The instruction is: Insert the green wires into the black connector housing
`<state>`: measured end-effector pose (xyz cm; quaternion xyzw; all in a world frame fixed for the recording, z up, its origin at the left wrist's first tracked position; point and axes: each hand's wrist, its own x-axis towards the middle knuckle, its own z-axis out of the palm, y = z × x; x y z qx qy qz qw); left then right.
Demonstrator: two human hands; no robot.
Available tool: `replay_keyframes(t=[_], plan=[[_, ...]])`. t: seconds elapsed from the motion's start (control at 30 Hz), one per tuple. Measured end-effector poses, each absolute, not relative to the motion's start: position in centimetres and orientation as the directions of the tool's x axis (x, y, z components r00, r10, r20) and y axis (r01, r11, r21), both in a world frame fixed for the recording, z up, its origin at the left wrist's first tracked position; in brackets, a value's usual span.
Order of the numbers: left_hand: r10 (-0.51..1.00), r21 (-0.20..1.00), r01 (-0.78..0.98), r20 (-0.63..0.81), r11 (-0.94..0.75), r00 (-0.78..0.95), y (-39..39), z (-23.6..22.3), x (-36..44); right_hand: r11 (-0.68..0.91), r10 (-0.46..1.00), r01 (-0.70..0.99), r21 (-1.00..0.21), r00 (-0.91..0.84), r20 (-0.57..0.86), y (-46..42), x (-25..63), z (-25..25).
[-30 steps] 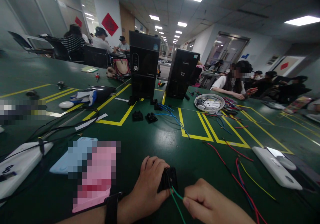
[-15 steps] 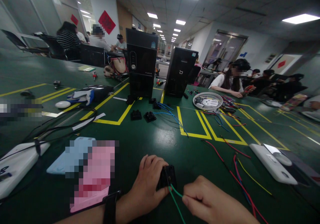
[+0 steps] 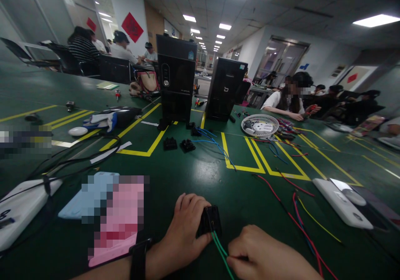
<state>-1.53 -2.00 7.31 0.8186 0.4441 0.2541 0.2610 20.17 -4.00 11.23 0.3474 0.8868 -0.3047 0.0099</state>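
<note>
Left hand [image 3: 188, 226], gripping a black block [image 3: 212, 221] on the green table [image 3: 200, 176]; right hand [image 3: 261, 253], fingers curled, pinching green wires [image 3: 221, 248] that emerge from the block. Farther: red wires [image 3: 283, 205] to the right, two black blocks [image 3: 178, 144], then white basket [image 3: 260, 126].

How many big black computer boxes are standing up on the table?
2. The left tower stands past the small black blocks; the right tower stands beside it, nearer the white basket. Another could be hidden behind them.

Left grip [image 3: 189, 226] curled palm-down; right grip [image 3: 250, 248] pinched.
</note>
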Motion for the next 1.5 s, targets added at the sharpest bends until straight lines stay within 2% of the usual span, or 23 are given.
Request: replay_keyframes(t=[0.23, 0.5, 0.73, 0.83, 1.0, 1.17, 1.33, 1.5], plan=[[0.869, 0.652, 0.608, 0.169, -0.452, 0.464, -2.1, 7.3, -1.4, 0.571, 0.61, 0.617, -0.542, -0.76, -0.223, -4.1, 19.8, 10.2], [0.859, 0.655, 0.589, 0.194, -0.473, 0.474, -2.2, 7.5, -1.4, 0.46, 0.661, 0.546, -0.7, -0.737, -0.141, -3.6, 20.2, 12.1], [0.873, 0.655, 0.616, 0.146, -0.438, 0.465, -2.1, 7.8, -1.4, 0.497, 0.583, 0.597, -0.63, -0.767, -0.267, -3.6, 19.8, 10.3], [0.869, 0.659, 0.609, 0.145, -0.441, 0.473, -2.1, 7.8, -1.4, 0.507, 0.561, 0.563, -0.653, -0.791, -0.247, -3.6, 19.8, 10.5], [0.861, 0.66, 0.591, 0.176, -0.463, 0.478, -2.1, 7.6, -1.5, 0.462, 0.643, 0.57, -0.679, -0.743, -0.186, -3.4, 20.2, 12.1], [0.861, 0.657, 0.597, 0.166, -0.461, 0.481, -2.1, 7.6, -1.4, 0.433, 0.63, 0.541, -0.721, -0.754, -0.188, -3.5, 20.2, 11.8], [0.859, 0.657, 0.6, 0.149, -0.456, 0.49, -2.2, 7.8, -1.5, 0.476, 0.531, 0.518, -0.71, -0.813, -0.237, -3.5, 20.0, 10.7], [0.857, 0.656, 0.603, 0.136, -0.454, 0.497, -2.2, 7.9, -1.5, 0.525, 0.576, 0.583, -0.619, -0.78, -0.245, -3.2, 20.6, 11.1]])
